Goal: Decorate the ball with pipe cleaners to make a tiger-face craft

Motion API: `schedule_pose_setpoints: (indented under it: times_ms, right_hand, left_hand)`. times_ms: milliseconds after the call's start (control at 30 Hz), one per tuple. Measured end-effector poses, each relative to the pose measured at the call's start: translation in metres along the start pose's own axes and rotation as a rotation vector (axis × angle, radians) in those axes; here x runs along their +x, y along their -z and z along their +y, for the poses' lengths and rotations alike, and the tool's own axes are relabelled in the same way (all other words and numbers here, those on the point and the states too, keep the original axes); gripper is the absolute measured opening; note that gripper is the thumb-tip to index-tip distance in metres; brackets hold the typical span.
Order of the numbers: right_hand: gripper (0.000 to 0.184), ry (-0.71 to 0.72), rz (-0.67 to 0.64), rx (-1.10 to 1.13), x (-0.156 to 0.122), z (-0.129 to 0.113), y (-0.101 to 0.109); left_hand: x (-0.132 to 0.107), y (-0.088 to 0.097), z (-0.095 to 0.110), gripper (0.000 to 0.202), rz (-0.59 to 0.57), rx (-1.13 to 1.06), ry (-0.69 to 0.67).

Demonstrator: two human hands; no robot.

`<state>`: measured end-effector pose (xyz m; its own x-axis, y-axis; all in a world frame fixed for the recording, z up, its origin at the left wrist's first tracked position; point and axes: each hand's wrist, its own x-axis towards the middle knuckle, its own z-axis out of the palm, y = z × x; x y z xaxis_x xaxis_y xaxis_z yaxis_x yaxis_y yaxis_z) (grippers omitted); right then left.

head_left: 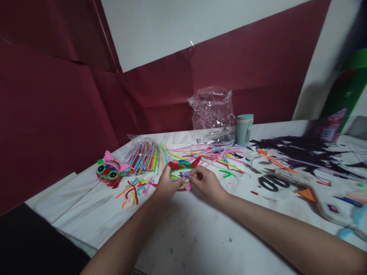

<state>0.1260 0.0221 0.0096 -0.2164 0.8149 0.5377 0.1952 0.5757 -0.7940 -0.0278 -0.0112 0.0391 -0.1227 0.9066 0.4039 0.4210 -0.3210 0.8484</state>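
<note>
Dim, soft frame. Your left hand (166, 187) and right hand (207, 184) at centre read fairly sharp; lower right smears into blur. Glare glints on the plastic bag (212, 109), upper centre. Edges bow.

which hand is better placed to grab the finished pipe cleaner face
Left, probably: the left hand is nearer the finished face, off to its left; the right hand would have to cross the figure both hold.
</note>
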Motion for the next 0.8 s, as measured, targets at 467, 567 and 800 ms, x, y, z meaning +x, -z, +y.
schedule_pose_setpoints:
  times_ms: [467, 567, 800]
  right_hand:
    - [0.023, -0.161, 0.038, 0.147, 0.005, 0.003, -0.002]
    - [0.023, -0.183, 0.03, 0.187, 0.007, 0.005, -0.002]
    - [0.027, -0.24, 0.014, 0.315, 0.013, 0.006, 0.001]
  left_hand:
    - [-0.003, -0.004, -0.002, 0.052, 0.022, 0.051, -0.048]
    - [-0.002, -0.005, -0.004, 0.054, 0.022, 0.027, -0.043]
    - [-0.002, -0.002, 0.001, 0.052, 0.015, -0.01, 0.024]
